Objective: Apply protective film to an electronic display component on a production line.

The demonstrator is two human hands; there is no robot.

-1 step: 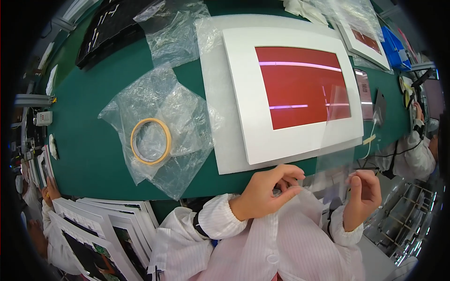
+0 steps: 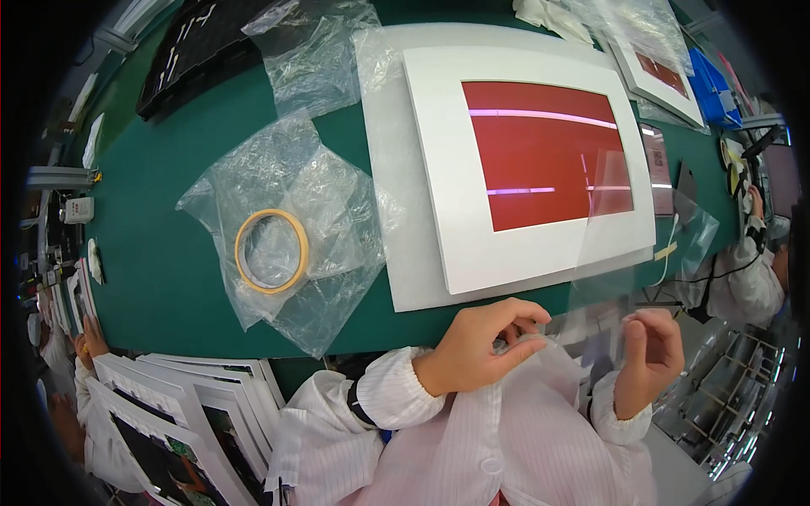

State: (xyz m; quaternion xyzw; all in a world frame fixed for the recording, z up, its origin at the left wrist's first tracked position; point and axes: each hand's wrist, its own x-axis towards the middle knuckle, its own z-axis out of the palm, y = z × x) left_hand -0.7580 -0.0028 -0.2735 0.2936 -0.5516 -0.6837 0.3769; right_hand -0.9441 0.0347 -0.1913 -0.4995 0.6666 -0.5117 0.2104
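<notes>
While your left hand and right hand are each pinching the clear film sheet low in the frame, it is lifting off the red-screened white panel, nearly unchanged.

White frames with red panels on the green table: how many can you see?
2: a big white frame in front of the hands, and another frame at the far right, partly under plastic. More may be hidden.

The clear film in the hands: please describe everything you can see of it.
The clear film is a thin, see-through sheet, glossy, with faint reflections. It stands lifted, rising from the hands over the panel's lower right corner and red screen, which show through it. The left hand and right hand pinch its lower edge. Its edges are hard to trace.
</notes>
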